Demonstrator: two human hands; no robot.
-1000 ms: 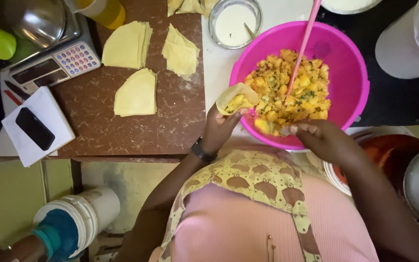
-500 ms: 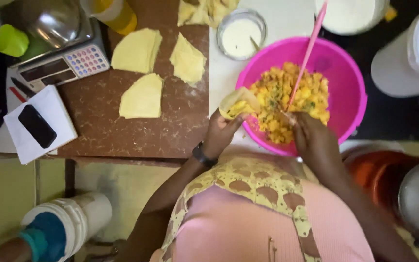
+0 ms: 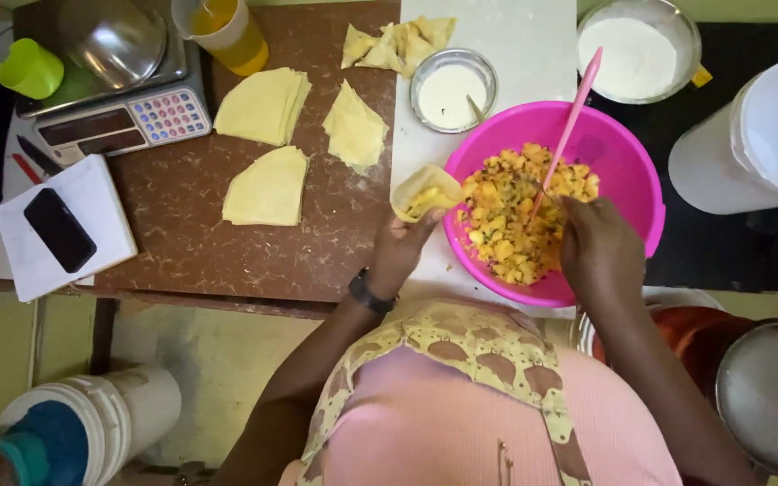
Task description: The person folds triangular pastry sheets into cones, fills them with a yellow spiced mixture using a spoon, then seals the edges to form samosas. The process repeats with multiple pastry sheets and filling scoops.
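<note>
My left hand point(image 3: 400, 252) holds a pale dough cone point(image 3: 425, 192) partly filled with yellow filling, just left of the pink bowl point(image 3: 628, 166). My right hand point(image 3: 601, 247) reaches into the bowl over the yellow potato filling point(image 3: 506, 216) and grips the lower end of a pink spoon point(image 3: 569, 126), whose handle sticks up and away. Cut dough sheets point(image 3: 263, 106) lie on the brown board point(image 3: 182, 243) to the left. Folded pastries point(image 3: 398, 45) sit at the board's far edge.
A small bowl of white paste point(image 3: 452, 90) stands beside the pink bowl. Farther off are a flour bowl point(image 3: 637, 49), a white lidded bucket point(image 3: 749, 135), a scale with a metal bowl point(image 3: 110, 54), a cup of orange liquid point(image 3: 227, 31), a green cup point(image 3: 29, 67) and a phone on a notebook point(image 3: 60, 229).
My right hand has moved from the bowl's near rim up onto the spoon in the filling. The left hand with the cone has stayed beside the bowl.
</note>
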